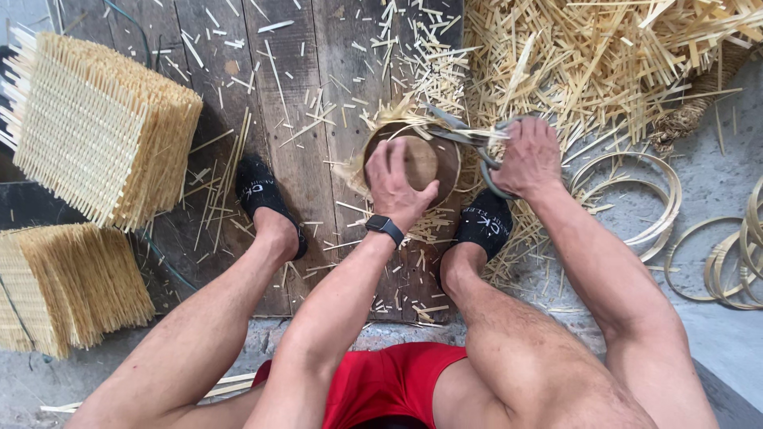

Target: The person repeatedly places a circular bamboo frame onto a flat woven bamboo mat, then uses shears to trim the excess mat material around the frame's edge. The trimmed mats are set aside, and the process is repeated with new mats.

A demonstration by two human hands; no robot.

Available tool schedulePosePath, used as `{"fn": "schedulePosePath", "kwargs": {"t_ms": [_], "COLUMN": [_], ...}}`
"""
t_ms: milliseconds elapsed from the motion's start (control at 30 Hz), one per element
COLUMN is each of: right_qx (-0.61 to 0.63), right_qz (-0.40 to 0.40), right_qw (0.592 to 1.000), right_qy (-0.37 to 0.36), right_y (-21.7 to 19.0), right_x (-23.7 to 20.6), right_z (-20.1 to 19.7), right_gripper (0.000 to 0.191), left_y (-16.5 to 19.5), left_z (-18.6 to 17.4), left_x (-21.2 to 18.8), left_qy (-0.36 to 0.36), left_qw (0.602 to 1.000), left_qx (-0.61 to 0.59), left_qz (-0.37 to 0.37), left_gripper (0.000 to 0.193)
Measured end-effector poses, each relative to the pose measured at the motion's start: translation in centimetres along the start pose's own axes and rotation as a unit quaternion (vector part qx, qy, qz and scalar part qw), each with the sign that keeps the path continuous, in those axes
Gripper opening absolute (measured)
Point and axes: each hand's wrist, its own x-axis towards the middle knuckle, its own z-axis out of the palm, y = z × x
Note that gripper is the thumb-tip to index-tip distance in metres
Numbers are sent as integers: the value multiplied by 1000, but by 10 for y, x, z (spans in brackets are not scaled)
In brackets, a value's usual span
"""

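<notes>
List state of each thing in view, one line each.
Left hand: pressing down on the round wooden form.
Right hand: gripping shears, blades at the form's rim.
Woven mats: stacked, loose ends sticking out.
Bamboo hoops: lying loose on the floor.
Offcuts: piled and scattered.

Single head-mounted view, which looked steeply down from close above the seated person's knees onto the wooden floorboards [214,79] and strewn straw beyond.

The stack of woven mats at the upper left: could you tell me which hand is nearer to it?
Left. The left hand rests on the round wooden form, closer to the mats; the right hand grips shears farther right.
</notes>
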Motion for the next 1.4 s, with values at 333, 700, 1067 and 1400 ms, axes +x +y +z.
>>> {"fn": "schedulePosePath", "kwargs": {"t_ms": [333,700,1067,1400], "right_qx": [20,37,33,30], "right_qz": [17,4,-28,-4], "right_qw": [993,996,999,996], "right_qy": [-115,-84,-16,-86], "right_y": [7,13,9,9], "right_x": [-4,-18,-9,-17], "right_z": [-2,35,2,11], "right_gripper": [45,23,56,55], "left_y": [-18,3,-10,10], "left_z": [-22,-21,-24,-10], "left_x": [20,10,16,-2], "left_qy": [-135,-64,-120,-28], "left_qw": [984,997,992,999], "left_qx": [2,8,-1,5], "left_qz": [116,-30,36,-34], "left_gripper": [101,113,110,108]}}
